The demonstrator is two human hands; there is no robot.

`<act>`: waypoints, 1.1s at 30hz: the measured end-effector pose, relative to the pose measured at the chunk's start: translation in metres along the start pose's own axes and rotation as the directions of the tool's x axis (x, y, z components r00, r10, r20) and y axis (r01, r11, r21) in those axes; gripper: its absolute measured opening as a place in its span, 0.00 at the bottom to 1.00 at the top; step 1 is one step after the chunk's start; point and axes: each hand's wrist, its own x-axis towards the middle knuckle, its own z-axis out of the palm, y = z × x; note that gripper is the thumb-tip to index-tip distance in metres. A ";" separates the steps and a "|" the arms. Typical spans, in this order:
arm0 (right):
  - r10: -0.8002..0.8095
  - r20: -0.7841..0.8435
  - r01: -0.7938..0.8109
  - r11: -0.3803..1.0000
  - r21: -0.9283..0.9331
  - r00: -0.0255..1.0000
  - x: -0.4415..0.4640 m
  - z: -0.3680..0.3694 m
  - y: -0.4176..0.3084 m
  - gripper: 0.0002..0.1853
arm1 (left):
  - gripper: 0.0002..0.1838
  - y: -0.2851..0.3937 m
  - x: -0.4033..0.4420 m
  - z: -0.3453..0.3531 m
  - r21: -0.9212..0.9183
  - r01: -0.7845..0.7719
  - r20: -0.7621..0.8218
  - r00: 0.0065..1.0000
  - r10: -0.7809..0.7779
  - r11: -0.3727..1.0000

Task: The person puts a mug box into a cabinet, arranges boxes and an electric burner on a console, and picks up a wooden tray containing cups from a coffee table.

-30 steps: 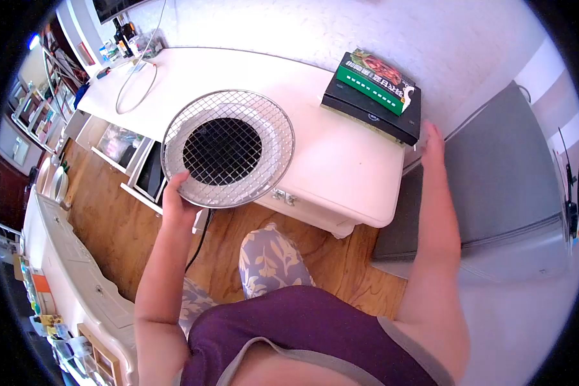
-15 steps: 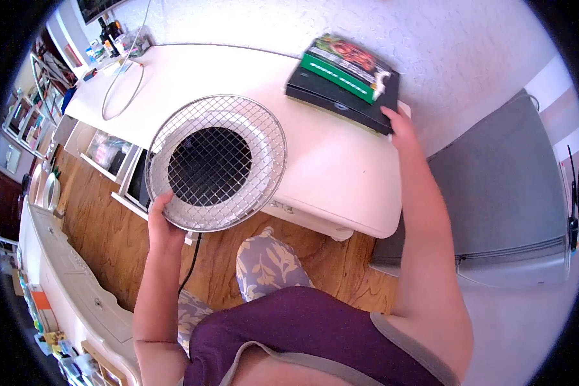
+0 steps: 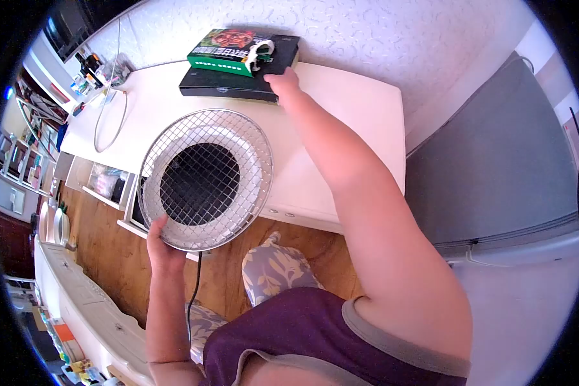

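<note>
In the head view, my left hand grips the near left rim of a round electric grill. It has a silver rim, a black middle and a wire mesh rack over its top. A black cord hangs from its underside. My right hand is closed on the right side of a flat black box at the back of the white desk. Lying on that box is a smaller green and black packet with a food picture and a torn right end. The fingers beneath the grill and behind the box are hidden.
A white desk stands against the wall, with an open drawer at its left. A white cable and several bottles are on its left side. A grey fridge stands at the right.
My right hand has moved the black box, with the packet on it, left along the back of the desk. The grill stays in my left hand, and the view has shifted slightly.
</note>
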 end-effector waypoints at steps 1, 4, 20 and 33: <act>0.000 0.113 -0.001 1.000 0.005 0.994 -0.001 0.003 -0.004 0.38 | 0.29 0.000 -0.001 0.001 0.014 -0.015 0.025 1.000 0.015 1.000; -0.074 0.319 0.034 0.991 0.131 0.945 -0.016 -0.017 -0.012 0.36 | 0.29 0.003 0.003 -0.002 0.049 -0.008 0.000 1.000 0.008 0.999; 0.197 0.146 -0.233 0.926 0.296 0.970 -0.279 -0.254 0.014 0.26 | 0.29 -0.071 0.013 0.124 0.196 0.197 0.198 0.951 -0.236 0.961; 0.163 0.205 -0.256 0.744 0.617 0.965 -0.229 -0.231 0.019 0.20 | 0.31 -0.155 0.103 0.242 0.482 0.170 0.307 0.886 -0.347 0.859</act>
